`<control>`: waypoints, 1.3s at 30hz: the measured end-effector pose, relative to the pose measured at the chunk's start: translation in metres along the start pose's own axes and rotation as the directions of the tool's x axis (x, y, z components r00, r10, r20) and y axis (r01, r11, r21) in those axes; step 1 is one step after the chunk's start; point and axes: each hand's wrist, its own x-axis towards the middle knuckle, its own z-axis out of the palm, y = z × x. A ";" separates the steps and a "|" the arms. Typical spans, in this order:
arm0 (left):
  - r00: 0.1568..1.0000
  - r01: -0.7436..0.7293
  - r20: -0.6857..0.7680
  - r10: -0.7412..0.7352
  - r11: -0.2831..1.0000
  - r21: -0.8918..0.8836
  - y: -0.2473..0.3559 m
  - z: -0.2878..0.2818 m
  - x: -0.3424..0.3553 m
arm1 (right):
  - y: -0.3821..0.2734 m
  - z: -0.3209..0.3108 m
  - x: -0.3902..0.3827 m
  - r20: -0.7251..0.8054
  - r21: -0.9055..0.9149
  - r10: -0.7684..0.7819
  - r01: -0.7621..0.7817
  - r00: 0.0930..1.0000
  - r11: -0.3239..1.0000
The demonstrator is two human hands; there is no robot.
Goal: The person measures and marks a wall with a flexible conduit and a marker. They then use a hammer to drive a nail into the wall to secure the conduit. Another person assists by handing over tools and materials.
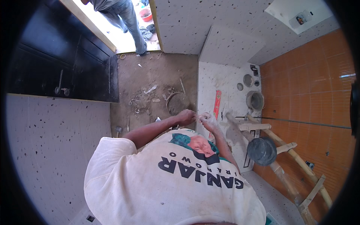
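Note:
In front of my shirt, my left hand (186,117) and my right hand (207,121) meet with curled fingers, pinching something small that I cannot make out. My right hand looks dusty and pale. Just beyond my left hand, a round container of grey material (177,103) sits on the dirt floor (144,71). A red spirit level (217,101) lies on the white tiled surface to the right of my hands.
A bamboo ladder (285,146) with a dark bucket (261,150) leans on the right beside orange wall tiles (303,67). Round containers (255,100) stand at the back right. A dark door (60,56) is left. Another person's legs (133,30) are in the doorway.

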 end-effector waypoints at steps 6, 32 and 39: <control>1.000 0.011 -0.024 -0.012 0.999 -0.037 -0.008 -0.034 0.009 | -0.012 0.000 0.028 -0.015 0.073 0.043 -0.041 0.999 0.997; 0.631 0.292 -0.398 -0.666 0.679 -0.673 -0.099 -0.023 -0.103 | 0.051 -0.032 0.117 -0.119 0.045 0.140 -0.135 0.983 0.990; 0.392 0.487 -0.415 -0.821 0.567 -0.664 -0.177 0.115 -0.194 | 0.096 -0.005 0.100 0.112 -0.164 0.293 -0.273 0.949 0.948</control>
